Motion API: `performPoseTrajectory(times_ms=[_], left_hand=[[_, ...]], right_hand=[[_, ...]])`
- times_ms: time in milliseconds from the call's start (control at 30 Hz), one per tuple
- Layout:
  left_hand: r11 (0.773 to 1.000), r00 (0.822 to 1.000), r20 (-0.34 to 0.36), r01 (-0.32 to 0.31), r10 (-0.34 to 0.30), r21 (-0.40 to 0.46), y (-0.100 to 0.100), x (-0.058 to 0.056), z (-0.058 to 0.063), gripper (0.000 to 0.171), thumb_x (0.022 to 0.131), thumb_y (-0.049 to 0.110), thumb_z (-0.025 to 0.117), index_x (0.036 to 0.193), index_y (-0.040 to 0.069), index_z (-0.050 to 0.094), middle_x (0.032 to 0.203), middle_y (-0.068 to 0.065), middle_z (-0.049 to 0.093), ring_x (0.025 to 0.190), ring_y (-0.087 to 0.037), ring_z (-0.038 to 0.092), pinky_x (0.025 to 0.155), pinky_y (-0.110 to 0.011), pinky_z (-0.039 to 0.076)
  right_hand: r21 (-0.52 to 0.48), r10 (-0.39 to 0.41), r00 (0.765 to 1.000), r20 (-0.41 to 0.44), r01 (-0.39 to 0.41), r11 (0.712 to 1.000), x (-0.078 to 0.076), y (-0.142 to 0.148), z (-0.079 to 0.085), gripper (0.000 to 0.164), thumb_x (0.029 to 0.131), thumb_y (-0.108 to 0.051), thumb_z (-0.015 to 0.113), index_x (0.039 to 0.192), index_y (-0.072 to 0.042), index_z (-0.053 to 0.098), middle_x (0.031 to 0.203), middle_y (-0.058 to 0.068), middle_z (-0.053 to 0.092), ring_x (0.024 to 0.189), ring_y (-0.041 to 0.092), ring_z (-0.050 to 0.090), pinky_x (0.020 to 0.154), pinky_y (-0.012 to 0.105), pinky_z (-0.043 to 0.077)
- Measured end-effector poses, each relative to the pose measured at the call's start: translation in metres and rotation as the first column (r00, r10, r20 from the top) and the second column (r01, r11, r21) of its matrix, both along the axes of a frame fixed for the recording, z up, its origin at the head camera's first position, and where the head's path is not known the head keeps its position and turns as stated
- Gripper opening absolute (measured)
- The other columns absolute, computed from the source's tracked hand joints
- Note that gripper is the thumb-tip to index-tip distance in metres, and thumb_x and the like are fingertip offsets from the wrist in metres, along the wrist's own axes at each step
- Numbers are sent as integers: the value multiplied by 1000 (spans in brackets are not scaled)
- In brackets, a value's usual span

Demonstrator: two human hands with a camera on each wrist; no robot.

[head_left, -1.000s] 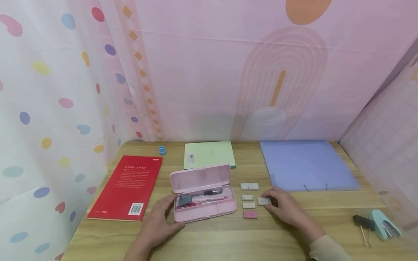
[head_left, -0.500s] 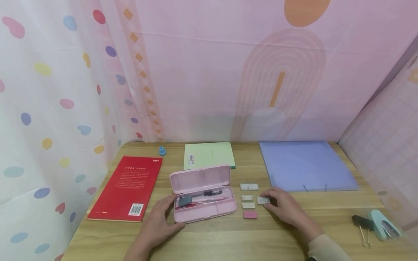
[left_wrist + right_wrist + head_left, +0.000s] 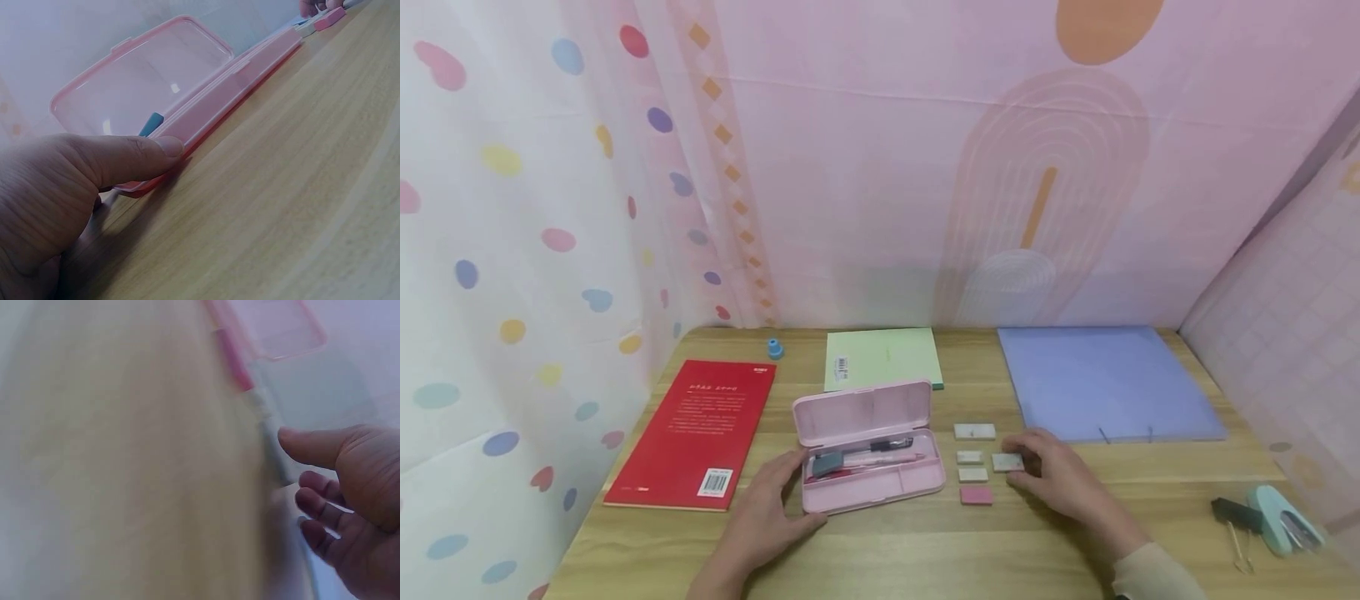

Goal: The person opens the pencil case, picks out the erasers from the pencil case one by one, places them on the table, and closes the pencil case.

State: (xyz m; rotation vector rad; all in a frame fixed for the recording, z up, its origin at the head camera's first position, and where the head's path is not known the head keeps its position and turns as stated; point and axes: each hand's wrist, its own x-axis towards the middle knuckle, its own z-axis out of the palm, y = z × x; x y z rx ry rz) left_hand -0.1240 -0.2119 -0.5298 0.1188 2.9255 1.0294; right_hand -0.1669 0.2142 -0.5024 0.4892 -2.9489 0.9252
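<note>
A pink pencil case point(image 3: 872, 497) lies with its lid raised, holding a black-capped pen point(image 3: 895, 443), a pink pen point(image 3: 883, 457) and a grey-green block point(image 3: 827, 464). My left hand point(image 3: 760, 510) grips its left end, thumb point(image 3: 140, 159) on the front wall and fingers behind the corner. To the right of the case, my right hand point(image 3: 1060, 475) stays at a white eraser point(image 3: 1007, 462), with index finger and thumb parted on either side of it. In the right wrist view the thumb point(image 3: 319, 445) stands apart from the loosely bent fingers.
Left of that eraser, white erasers point(image 3: 974, 432) and a pink one point(image 3: 976, 496) form a column. Around them lie a red book point(image 3: 692, 433), a blue cap-like piece point(image 3: 775, 348), a green notebook point(image 3: 883, 358), a blue folder point(image 3: 1112, 383), a binder clip point(image 3: 1236, 514) and a mint stapler point(image 3: 1285, 521).
The right thumb has eased slightly away from the white eraser, which stays in place. The left hand and pencil case have not moved; the head view shifts a little.
</note>
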Motion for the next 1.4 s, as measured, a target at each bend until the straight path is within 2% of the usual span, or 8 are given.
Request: performPoseTrajectory(times_ms=[133,267,400,600,800,1033,1200,1400], left_hand=[[1000,1000,-5,7,-7,1,3,0,1,99,63,48,87,146,24,41,145,1,44,133,-25,37,104,-53,39],[1000,1000,-1,5,-5,2,3,0,3,99,62,49,87,146,24,40,145,1,44,133,-25,37,103,-53,39],[1000,1000,8,1,-1,9,2,1,2,98,63,49,86,146,24,41,144,0,44,133,-26,37,103,-54,39],[1000,999,31,9,-9,12,0,0,5,98,63,51,86,146,26,40,144,2,44,133,-24,37,104,-52,40],[1000,1000,16,10,-10,-1,0,0,5,97,64,49,86,146,23,42,144,0,45,134,-26,36,104,-54,38],[1000,1000,9,13,-13,12,-1,0,5,97,63,48,87,145,24,42,143,1,45,133,-24,38,103,-52,40],[1000,1000,13,6,-6,25,-2,-1,3,97,63,47,87,145,27,41,143,2,45,132,-24,38,102,-52,42],[1000,1000,14,11,-11,25,-1,-2,1,95,63,46,88,144,27,42,142,2,45,131,-23,39,102,-51,42]], right_hand=[[-53,-38,999,-36,36,998,1,-14,29,42,83,-18,76,123,-13,63,112,0,63,97,15,58,81,39,53],[-41,91,995,-47,-93,995,3,-64,50,35,85,-21,73,119,-16,66,111,-2,64,96,15,59,79,34,53],[62,277,960,-48,-274,960,0,-131,43,32,87,-30,71,116,-19,67,108,-6,65,95,11,59,81,30,52],[108,348,937,-16,-344,933,-13,-198,20,35,85,-39,72,116,-22,67,107,-11,65,98,6,58,87,28,49],[138,305,952,-24,-299,944,-19,-222,8,32,83,-38,74,111,-21,70,95,-15,63,86,4,53,80,25,48],[199,277,961,-19,-268,943,-19,-240,12,26,84,-37,73,103,-20,71,87,-13,62,80,5,53,73,23,48],[271,322,942,-93,-287,919,-20,-246,13,21,85,-34,74,100,-20,72,87,-12,63,81,5,55,76,23,49],[295,400,909,-115,-354,888,-24,-233,16,28,88,-34,70,112,-20,68,104,-9,61,95,6,55,88,22,47]])
